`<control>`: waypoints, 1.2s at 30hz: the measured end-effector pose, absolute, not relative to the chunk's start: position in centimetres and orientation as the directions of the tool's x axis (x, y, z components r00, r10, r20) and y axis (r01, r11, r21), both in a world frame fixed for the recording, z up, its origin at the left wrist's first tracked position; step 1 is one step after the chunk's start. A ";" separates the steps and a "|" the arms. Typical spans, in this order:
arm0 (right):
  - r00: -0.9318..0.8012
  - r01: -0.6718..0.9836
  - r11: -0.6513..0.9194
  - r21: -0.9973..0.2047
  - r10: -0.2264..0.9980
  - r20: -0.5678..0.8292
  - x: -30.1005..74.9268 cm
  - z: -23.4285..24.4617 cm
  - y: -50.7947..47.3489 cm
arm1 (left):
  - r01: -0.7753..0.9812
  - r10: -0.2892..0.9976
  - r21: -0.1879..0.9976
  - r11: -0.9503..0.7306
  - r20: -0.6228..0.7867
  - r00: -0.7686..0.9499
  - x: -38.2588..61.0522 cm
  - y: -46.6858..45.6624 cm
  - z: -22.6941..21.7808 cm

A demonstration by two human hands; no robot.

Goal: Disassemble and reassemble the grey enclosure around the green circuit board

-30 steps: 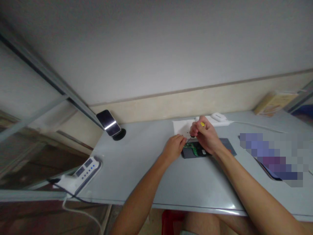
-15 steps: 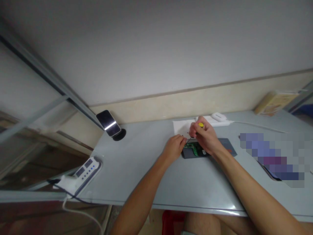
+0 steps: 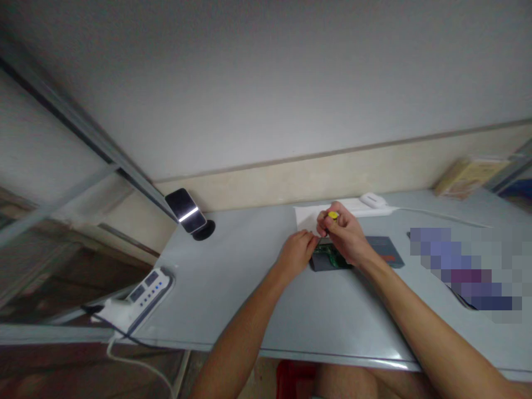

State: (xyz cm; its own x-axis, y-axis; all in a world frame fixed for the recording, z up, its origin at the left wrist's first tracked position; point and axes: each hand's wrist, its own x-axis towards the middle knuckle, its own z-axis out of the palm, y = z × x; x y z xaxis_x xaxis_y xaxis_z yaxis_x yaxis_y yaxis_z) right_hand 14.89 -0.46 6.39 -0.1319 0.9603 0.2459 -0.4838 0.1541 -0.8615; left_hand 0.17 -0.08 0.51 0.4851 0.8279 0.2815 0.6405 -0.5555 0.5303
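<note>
- Smooth, glossy grey table [image 3: 233,288], nearest.
- On it, under both hands, a flat dark casing [image 3: 322,265] baring a green circuit board [image 3: 334,256].
- Left hand [image 3: 296,250] at the casing's left end, fingers bent; whether gripping, I cannot tell.
- Right hand [image 3: 346,233] clenched round a yellow-topped screwdriver [image 3: 332,215], thin shaft slanting down.
- Yellowish box [image 3: 469,176], print too blurred to read.

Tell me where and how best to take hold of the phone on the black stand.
Grip the phone by its two long side edges, toward the raised top, probably coming from the right over the desk. It stands tilted, with its lower end at the round black stand, so the upper edges look free; the metal frame passes close on its left.
</note>
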 end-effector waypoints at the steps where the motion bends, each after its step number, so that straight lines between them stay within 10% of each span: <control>1: -0.119 -0.487 0.171 -0.856 0.959 0.259 14.7 6.3 -0.4 | 0.647 0.829 0.524 -0.554 0.281 0.483 0.2 -0.1 0.5; 25: 0.387 -0.059 0.593 -0.803 0.755 0.529 19.5 6.9 -2.0 | 0.589 0.814 0.570 -0.572 0.309 0.492 -0.3 -1.1 1.2; 29: 0.249 0.292 0.483 -0.825 0.795 0.554 24.3 7.7 -4.1 | 0.593 0.758 0.492 -0.638 0.266 0.595 -0.7 -2.3 1.8; 36: -0.232 0.937 0.233 -0.258 0.972 0.035 26.4 7.6 -7.7 | 0.578 0.774 0.551 -0.602 0.222 0.593 -1.3 -3.0 1.5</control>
State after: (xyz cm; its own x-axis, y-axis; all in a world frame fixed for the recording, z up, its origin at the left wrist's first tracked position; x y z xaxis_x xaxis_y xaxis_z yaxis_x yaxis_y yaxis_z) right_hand 26.38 -7.67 7.55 -0.2323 0.9720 0.0348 0.9375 0.2333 -0.2583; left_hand -1.29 -2.96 1.51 0.5934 0.7736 0.2222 0.5784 -0.6018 0.5507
